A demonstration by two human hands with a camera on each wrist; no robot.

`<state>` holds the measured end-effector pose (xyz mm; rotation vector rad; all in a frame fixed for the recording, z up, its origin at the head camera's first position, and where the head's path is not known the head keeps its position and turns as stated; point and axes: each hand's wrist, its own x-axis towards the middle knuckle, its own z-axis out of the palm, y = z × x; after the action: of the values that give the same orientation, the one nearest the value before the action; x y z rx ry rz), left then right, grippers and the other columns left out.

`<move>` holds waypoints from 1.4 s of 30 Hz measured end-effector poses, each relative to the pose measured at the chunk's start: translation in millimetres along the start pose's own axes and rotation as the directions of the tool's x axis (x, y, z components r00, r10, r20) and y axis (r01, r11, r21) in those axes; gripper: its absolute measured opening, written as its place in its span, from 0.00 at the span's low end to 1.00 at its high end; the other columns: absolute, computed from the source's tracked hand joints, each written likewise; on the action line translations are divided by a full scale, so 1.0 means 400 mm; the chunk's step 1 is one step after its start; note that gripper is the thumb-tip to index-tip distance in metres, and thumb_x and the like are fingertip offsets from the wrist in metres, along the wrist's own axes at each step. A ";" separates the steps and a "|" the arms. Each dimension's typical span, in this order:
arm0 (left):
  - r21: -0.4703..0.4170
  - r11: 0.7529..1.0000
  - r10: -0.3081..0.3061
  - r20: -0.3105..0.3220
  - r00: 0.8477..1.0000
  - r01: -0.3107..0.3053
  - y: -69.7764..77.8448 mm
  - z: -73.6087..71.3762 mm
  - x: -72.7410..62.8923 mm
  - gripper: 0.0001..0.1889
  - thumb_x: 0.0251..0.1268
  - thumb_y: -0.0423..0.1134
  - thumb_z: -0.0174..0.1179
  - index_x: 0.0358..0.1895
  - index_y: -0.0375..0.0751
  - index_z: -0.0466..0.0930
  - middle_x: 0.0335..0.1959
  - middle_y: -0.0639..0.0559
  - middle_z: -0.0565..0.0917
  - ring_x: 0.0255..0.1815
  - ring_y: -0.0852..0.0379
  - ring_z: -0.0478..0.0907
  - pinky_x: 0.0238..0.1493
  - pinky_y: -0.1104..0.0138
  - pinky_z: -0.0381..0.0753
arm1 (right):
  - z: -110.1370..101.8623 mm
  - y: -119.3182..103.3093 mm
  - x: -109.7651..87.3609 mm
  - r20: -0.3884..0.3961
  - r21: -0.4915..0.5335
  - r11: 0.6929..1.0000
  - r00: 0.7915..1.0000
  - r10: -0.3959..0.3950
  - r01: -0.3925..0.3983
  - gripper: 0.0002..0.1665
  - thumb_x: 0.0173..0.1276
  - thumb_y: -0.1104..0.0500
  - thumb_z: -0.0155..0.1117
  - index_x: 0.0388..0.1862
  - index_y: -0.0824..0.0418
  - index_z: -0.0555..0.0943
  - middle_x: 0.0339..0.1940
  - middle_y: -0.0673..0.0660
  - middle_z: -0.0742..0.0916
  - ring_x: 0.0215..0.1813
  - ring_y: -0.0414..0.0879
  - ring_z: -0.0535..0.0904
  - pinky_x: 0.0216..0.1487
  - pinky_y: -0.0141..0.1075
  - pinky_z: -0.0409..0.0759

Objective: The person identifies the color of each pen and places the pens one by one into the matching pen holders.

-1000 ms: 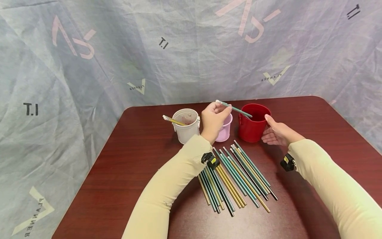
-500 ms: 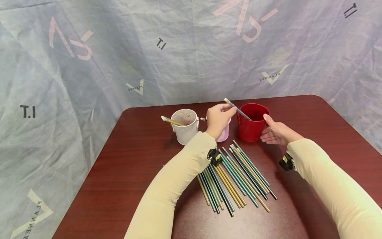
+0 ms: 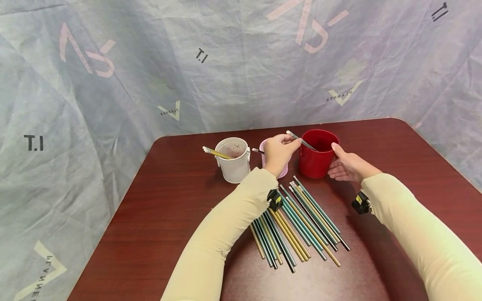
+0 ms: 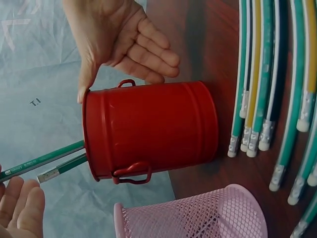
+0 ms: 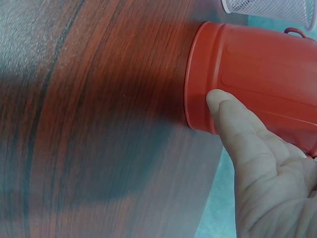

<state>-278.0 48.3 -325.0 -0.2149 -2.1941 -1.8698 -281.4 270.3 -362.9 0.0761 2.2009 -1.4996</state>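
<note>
My left hand (image 3: 278,154) pinches a green pencil (image 4: 49,157) that slants into the mouth of the red bucket (image 3: 317,161). Beside it, in the left wrist view, a second green pencil (image 4: 64,167) leans out over the rim, eraser end outward. At the bucket's right side, my right hand (image 3: 352,165) rests its thumb on the rim, with the fingers stretched along the wall. A pink mesh cup (image 4: 193,215) stands left of the bucket, partly hidden behind my left hand in the head view. One dark pencil (image 3: 258,151) sticks out of it.
Left of the cup, a white bucket (image 3: 235,169) holds a few yellow pencils (image 3: 218,153). Several green, gold and dark pencils (image 3: 297,225) lie in rows on the dark red wooden table (image 3: 169,200). A grey printed cloth (image 3: 233,83) hangs behind the table.
My left hand has moved right and slightly down, lowering the green pencil further into the red bucket. The right hand has stayed at the bucket.
</note>
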 end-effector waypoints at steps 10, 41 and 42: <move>0.047 0.999 0.006 0.018 1.000 -0.007 -0.025 0.008 -0.014 0.08 0.57 0.31 0.65 0.37 0.27 0.86 0.32 0.41 0.87 0.33 0.60 0.84 0.33 0.79 0.78 | 0.006 0.001 0.008 0.016 -0.002 1.000 1.000 0.006 -0.006 0.60 0.70 0.29 0.22 0.64 0.88 0.53 0.59 0.79 0.73 0.49 0.55 0.82 0.60 0.48 0.74; 0.834 0.542 -0.563 0.452 0.692 -0.104 -0.142 -0.304 -0.036 0.13 0.59 0.35 0.59 0.18 0.34 0.79 0.11 0.49 0.79 0.09 0.61 0.73 0.16 0.71 0.77 | -0.005 0.004 0.008 0.004 0.016 1.000 1.000 -0.012 0.012 0.58 0.71 0.30 0.25 0.64 0.88 0.53 0.53 0.75 0.79 0.47 0.54 0.83 0.55 0.44 0.77; 0.842 0.535 -0.577 0.429 0.695 -0.075 -0.153 -0.316 -0.039 0.13 0.59 0.36 0.59 0.19 0.33 0.80 0.12 0.48 0.80 0.10 0.60 0.74 0.17 0.70 0.77 | -0.005 0.004 0.008 0.001 0.015 1.000 1.000 -0.012 0.012 0.58 0.71 0.30 0.25 0.64 0.88 0.53 0.53 0.75 0.79 0.47 0.54 0.83 0.56 0.44 0.77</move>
<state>-267.8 -85.7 -369.1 -0.4218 -3.5419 -0.6066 -284.4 271.9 -364.9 0.0665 2.1930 -1.5225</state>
